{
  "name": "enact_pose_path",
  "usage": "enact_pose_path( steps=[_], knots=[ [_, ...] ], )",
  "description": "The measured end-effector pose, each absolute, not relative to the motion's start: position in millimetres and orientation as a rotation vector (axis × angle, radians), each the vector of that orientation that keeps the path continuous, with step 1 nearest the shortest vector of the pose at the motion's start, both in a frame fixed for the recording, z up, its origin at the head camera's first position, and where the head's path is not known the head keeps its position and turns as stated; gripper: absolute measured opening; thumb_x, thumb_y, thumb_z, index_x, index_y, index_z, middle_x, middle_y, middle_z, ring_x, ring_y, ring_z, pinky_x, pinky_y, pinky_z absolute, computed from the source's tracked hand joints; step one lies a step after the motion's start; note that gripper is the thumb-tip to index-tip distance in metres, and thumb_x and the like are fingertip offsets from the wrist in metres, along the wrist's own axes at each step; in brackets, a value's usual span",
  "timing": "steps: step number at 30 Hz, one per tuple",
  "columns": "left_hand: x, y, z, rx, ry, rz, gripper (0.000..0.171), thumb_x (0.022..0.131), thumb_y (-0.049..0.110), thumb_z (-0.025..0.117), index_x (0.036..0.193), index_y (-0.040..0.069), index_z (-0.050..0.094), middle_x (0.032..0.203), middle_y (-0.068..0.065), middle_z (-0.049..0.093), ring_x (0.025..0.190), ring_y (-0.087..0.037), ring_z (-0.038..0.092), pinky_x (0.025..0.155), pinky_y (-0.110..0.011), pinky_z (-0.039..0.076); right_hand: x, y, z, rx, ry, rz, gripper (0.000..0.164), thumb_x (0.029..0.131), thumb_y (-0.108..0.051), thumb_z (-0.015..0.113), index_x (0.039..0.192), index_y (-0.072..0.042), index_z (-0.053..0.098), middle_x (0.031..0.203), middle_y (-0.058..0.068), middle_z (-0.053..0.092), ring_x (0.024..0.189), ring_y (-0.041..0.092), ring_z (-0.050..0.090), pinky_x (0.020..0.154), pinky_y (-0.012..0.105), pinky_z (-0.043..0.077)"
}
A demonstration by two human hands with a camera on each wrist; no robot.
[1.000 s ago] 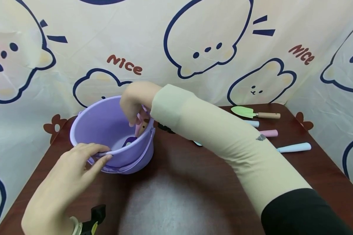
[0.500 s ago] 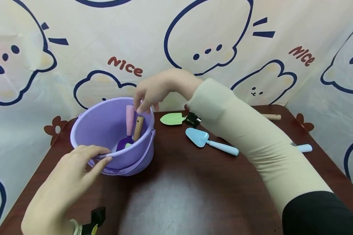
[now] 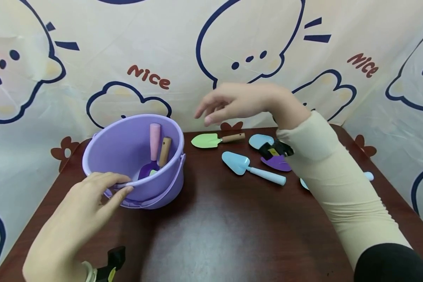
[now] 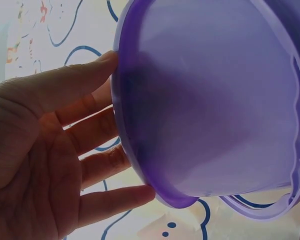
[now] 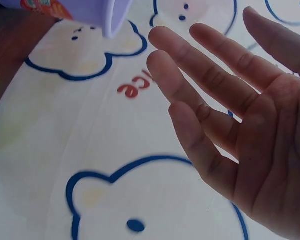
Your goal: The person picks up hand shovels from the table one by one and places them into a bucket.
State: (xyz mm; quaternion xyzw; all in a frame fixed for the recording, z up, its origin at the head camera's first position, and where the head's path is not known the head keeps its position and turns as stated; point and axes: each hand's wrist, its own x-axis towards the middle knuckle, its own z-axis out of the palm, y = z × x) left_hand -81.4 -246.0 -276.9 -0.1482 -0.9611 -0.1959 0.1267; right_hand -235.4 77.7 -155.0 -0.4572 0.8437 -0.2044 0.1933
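Observation:
My left hand (image 3: 79, 209) pinches the near rim of a purple bucket (image 3: 121, 143), thumb on one side and fingers on the other. In the left wrist view its fingertips line the bucket rim (image 4: 121, 115). Inside the bucket lean a purple hand tool with a pink handle (image 3: 155, 141) and another with a wooden handle (image 3: 165, 152). My right hand (image 3: 241, 102) holds nothing and hovers above a green trowel (image 3: 206, 140) with a wooden handle. In the right wrist view that hand's fingers (image 5: 215, 82) are spread and slightly bent.
A light blue trowel (image 3: 237, 163) lies in the middle of the dark brown table (image 3: 225, 227). Right of it, another blue blade (image 3: 260, 140), a purple blade (image 3: 278, 163) and a light blue handle (image 3: 368, 176) show around my right arm. A printed curtain (image 3: 183, 43) stands behind.
My right hand has come out of the bucket, let go of the wooden-handled tool there, and moved right over the green trowel. The left hand keeps its hold on the rim.

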Motion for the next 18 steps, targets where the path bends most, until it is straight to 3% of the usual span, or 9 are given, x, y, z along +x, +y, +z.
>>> enact_pose_path(
  steps=[4,14,18],
  knots=[
    [-81.8,-245.5,-278.3,-0.454,-2.769,-0.553,0.018,0.086,0.015,0.077,0.102,0.01,0.074,0.097,-0.009,0.071,0.083,-0.022,0.064,0.066,-0.034,0.051,-234.7,106.6,-167.1,-1.182,2.4,-0.67,0.035,0.102,-0.019,0.055,0.135,-0.009,0.059,0.118,0.006,0.07,0.103,0.017,0.066,0.094,0.039,0.052],
    [-81.8,-245.2,-278.5,-0.454,-2.753,-0.541,0.018,0.085,0.016,0.078,0.102,0.01,0.074,0.096,-0.008,0.071,0.082,-0.021,0.064,0.067,-0.035,0.051,-216.7,177.7,-192.8,-0.956,2.498,-0.946,0.032,0.103,-0.021,0.053,0.135,-0.018,0.059,0.121,0.003,0.068,0.111,0.016,0.064,0.096,0.024,0.05],
    [-81.2,-245.6,-277.6,-0.444,-2.763,-0.536,0.018,0.085,0.016,0.078,0.102,0.009,0.074,0.097,-0.009,0.072,0.082,-0.022,0.064,0.067,-0.036,0.052,-203.8,207.5,-205.8,-0.995,2.603,-0.963,0.034,0.104,-0.016,0.051,0.137,-0.015,0.058,0.119,0.003,0.069,0.108,0.01,0.065,0.093,0.016,0.048]
  ],
)
